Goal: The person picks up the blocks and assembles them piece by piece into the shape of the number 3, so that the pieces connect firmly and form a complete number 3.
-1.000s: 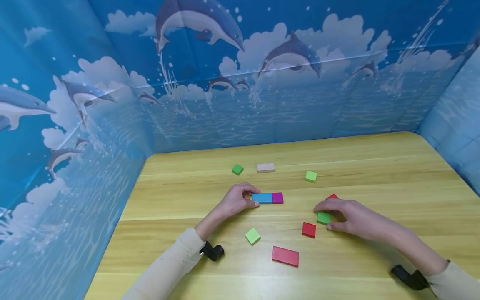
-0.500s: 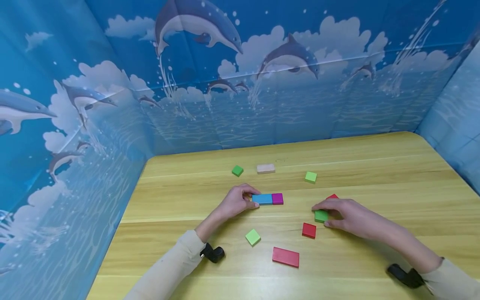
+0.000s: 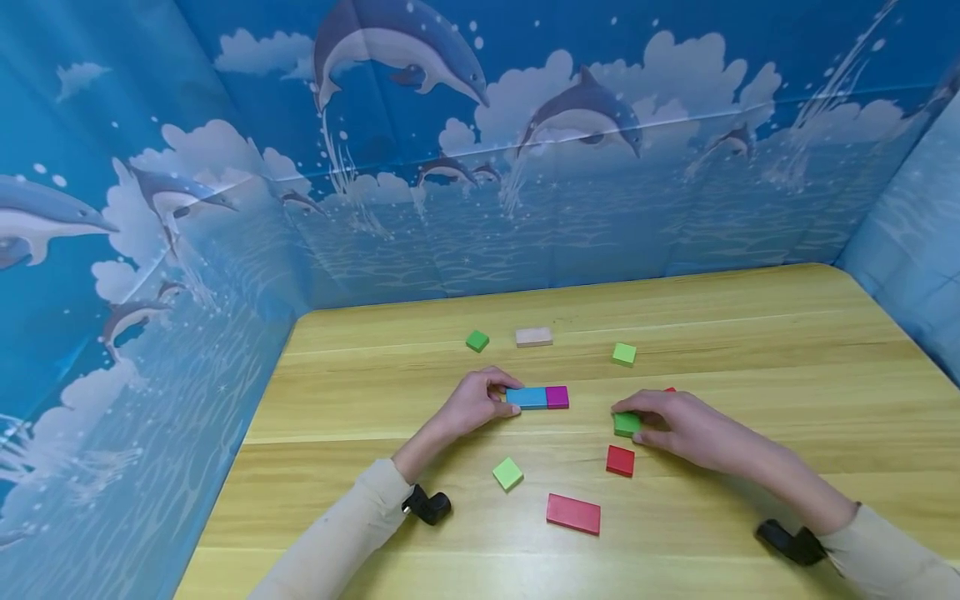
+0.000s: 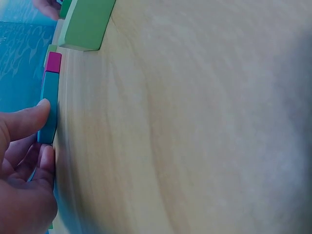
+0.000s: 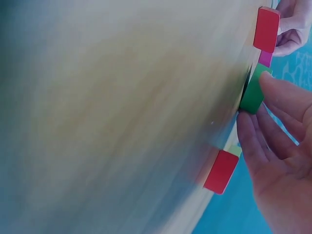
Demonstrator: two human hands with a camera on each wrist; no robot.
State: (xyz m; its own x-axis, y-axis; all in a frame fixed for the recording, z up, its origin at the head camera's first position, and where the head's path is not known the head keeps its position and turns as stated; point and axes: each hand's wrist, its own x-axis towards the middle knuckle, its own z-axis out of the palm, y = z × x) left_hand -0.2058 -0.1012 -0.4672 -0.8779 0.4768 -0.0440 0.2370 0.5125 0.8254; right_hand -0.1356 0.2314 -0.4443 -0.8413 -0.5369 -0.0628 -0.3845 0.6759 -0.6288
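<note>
A blue rectangular block (image 3: 527, 398) lies on the table with a purple square block (image 3: 557, 397) flush against its right end. My left hand (image 3: 471, 403) pinches the blue block's left end between thumb and fingers, as the left wrist view also shows. Farther right, my right hand (image 3: 693, 425) holds a green square block (image 3: 627, 425) between thumb and fingertips, close over the table. In the right wrist view the green block (image 5: 253, 92) shows its side, with the thumb on one edge. A red square block (image 3: 620, 461) lies just below it.
A red rectangular block (image 3: 573, 513) and a light green block (image 3: 507, 474) lie nearer the front. Toward the back are a dark green block (image 3: 477, 341), a pale block (image 3: 534, 337) and another light green block (image 3: 624, 354). A red block (image 3: 670, 389) is mostly hidden behind the right hand.
My right hand has moved left with the green block, bringing it nearer the purple block. The left hand and the blue and purple blocks have stayed in place.
</note>
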